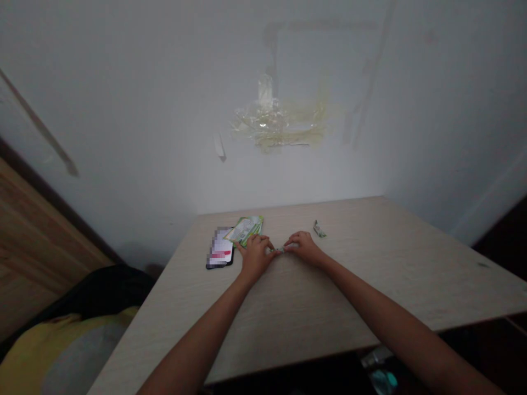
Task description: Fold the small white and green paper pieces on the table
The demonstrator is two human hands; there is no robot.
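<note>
We're in close: left hand (256,253) and right hand (305,249) over the table (284,318), fingers pinching both ends of the strip (280,250), likely to steady it; packet (250,226) just beyond our left, seemingly within easy reach.

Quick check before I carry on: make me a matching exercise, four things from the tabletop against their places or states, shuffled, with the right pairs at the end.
Things
1. Phone
2. Green-and-white packaging
3. Small bent strip
4. Tiny green-flecked piece

Places or states
A. Lying apart, beyond the right hand
B. At the fingertips of both hands
C. To the left of the left hand, screen lit
D. Just beyond the left hand, next to the lit screen

Right pairs
1-C
2-D
3-A
4-B
</note>
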